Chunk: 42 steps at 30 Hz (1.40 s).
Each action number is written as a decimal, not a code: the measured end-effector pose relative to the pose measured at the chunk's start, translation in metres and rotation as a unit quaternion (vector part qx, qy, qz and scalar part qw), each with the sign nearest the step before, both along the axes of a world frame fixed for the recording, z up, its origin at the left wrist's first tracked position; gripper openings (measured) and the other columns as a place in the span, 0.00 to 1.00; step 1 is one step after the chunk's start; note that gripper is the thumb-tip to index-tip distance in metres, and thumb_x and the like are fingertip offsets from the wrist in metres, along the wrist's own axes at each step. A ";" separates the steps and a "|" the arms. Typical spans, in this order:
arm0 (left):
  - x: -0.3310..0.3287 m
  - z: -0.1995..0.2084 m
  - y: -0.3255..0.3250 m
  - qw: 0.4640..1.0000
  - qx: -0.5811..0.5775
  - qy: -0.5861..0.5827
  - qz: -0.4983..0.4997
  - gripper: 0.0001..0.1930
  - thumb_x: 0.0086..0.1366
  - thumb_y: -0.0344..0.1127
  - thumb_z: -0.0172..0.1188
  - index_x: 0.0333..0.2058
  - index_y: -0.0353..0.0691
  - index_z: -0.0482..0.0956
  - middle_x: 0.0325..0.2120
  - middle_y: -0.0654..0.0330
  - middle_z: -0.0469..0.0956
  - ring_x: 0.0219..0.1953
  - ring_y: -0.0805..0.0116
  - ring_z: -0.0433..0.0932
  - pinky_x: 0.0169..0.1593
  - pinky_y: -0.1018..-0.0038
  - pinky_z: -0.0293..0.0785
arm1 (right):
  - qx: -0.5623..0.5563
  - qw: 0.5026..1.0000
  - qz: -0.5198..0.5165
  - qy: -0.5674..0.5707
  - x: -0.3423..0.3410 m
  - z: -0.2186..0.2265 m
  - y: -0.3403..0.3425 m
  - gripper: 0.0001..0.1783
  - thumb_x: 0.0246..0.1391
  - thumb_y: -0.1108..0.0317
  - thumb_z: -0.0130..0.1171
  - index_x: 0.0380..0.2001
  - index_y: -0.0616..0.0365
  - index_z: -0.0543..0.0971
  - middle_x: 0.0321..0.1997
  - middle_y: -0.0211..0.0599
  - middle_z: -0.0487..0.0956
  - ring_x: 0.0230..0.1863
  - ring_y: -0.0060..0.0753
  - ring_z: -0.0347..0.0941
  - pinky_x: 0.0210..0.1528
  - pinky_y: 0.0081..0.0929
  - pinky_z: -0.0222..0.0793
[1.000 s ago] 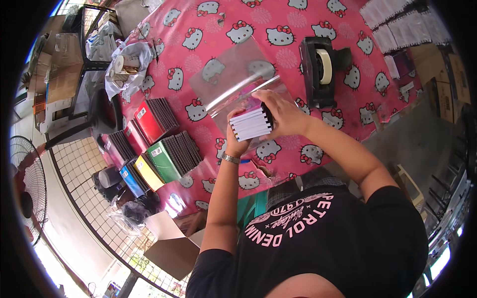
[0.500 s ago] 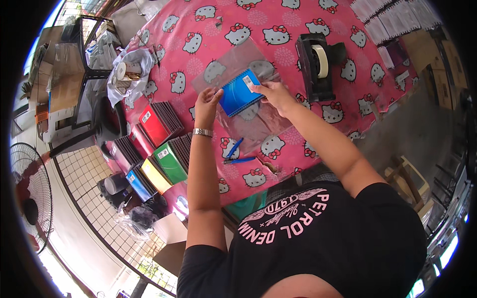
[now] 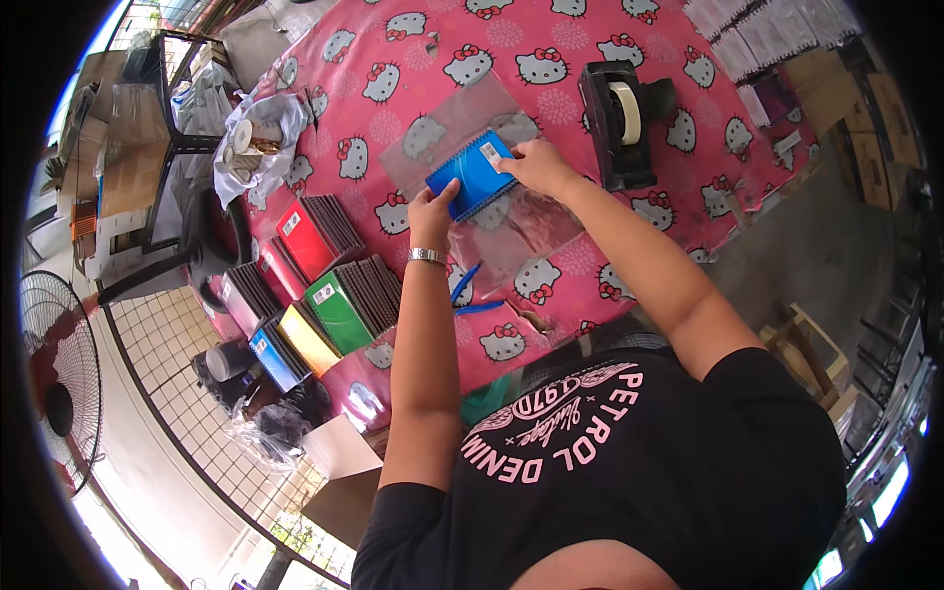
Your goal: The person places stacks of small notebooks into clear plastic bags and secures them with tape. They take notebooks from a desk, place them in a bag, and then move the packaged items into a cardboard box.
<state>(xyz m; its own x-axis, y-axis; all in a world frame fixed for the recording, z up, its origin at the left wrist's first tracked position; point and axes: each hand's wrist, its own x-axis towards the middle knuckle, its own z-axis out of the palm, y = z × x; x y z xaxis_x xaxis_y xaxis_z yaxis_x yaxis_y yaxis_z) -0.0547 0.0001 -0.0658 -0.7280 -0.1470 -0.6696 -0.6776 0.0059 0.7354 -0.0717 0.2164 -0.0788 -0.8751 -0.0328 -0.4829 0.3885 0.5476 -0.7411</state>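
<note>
Between my hands is a small blue spiral notebook [image 3: 465, 179] with a white label near its upper right corner. My left hand [image 3: 433, 211] is closed on its lower left corner, thumb on the cover. At the right edge, by the label, my right hand [image 3: 539, 167] pinches it with the thumb on top. Beneath the notebook lies a clear plastic sheet or bag [image 3: 413, 140], spread over the pink patterned tablecloth [image 3: 383, 54]. Closer to me rests a blue two-armed tool [image 3: 479, 307], its kind unclear, partly hidden by my left arm.
Right of the notebook stands a black tape dispenser [image 3: 618, 128]. Stacks of red [image 3: 307, 236], green [image 3: 339, 313] and yellow notebooks [image 3: 303, 339] sit at the left. A white plastic bag [image 3: 258, 147] holds rolls. Wrapped spiral-bound stacks [image 3: 767, 39] occupy the far right.
My left hand has shifted slightly right and down, its thumb now resting on the cover's lower left corner. The notebook has moved a little and stays between both hands.
</note>
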 end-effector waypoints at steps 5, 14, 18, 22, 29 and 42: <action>0.008 0.014 0.003 0.998 -0.055 0.007 0.022 0.20 0.56 0.40 0.68 0.42 0.32 0.76 0.33 0.62 0.77 0.29 0.75 0.73 0.30 0.78 0.69 | 0.086 0.950 -0.087 0.288 0.038 -0.002 -0.015 0.30 0.45 0.53 0.66 0.48 0.61 0.74 0.42 0.46 0.76 0.44 0.44 0.74 0.46 0.37 0.69; 0.163 -0.019 -0.041 0.834 -0.455 0.176 -0.259 0.11 0.50 0.31 0.67 0.33 0.39 0.78 0.32 0.58 0.77 0.37 0.59 0.73 0.42 0.66 0.68 | 0.099 0.863 0.397 0.297 0.123 -0.017 -0.042 0.10 0.45 0.60 0.61 0.29 0.51 0.76 0.36 0.34 0.74 0.43 0.37 0.72 0.47 0.37 0.65; 0.178 -0.032 -0.051 0.890 -0.358 0.226 -0.172 0.11 0.50 0.29 0.66 0.34 0.40 0.79 0.32 0.57 0.76 0.37 0.59 0.72 0.43 0.66 0.68 | 0.139 0.839 0.391 0.351 0.127 -0.019 -0.052 0.10 0.43 0.61 0.63 0.24 0.51 0.75 0.33 0.32 0.74 0.40 0.36 0.71 0.45 0.35 0.63; 0.182 -0.028 -0.049 0.897 -0.332 0.248 -0.156 0.10 0.50 0.27 0.65 0.33 0.39 0.79 0.31 0.57 0.76 0.36 0.59 0.73 0.44 0.66 0.69 | 0.147 0.811 0.414 0.387 0.127 -0.011 -0.045 0.06 0.49 0.63 0.55 0.26 0.52 0.74 0.34 0.34 0.76 0.40 0.37 0.74 0.46 0.36 0.66; 0.171 -0.016 -0.042 0.886 -0.372 0.216 -0.175 0.13 0.48 0.32 0.68 0.35 0.42 0.79 0.33 0.58 0.77 0.40 0.58 0.74 0.48 0.63 0.66 | 0.077 0.905 0.299 0.292 0.085 0.038 -0.062 0.03 0.52 0.68 0.51 0.31 0.53 0.72 0.29 0.38 0.77 0.36 0.39 0.77 0.40 0.34 0.68; 0.060 0.004 -0.047 0.911 -0.335 0.240 -0.030 0.10 0.57 0.35 0.61 0.37 0.37 0.81 0.34 0.55 0.80 0.42 0.58 0.77 0.50 0.64 0.69 | 0.033 0.946 0.240 0.218 -0.028 0.060 0.042 0.13 0.47 0.68 0.59 0.37 0.59 0.78 0.29 0.39 0.80 0.33 0.42 0.78 0.38 0.38 0.71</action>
<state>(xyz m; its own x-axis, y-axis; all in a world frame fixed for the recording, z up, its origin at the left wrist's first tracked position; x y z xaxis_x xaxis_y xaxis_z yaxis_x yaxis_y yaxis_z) 0.0052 -0.0466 -0.0615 -0.9333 -0.3559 -0.0474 -0.2630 0.5879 0.7650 -0.0994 0.2589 -0.0190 -0.8838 -0.4580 -0.0954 -0.2500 0.6348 -0.7311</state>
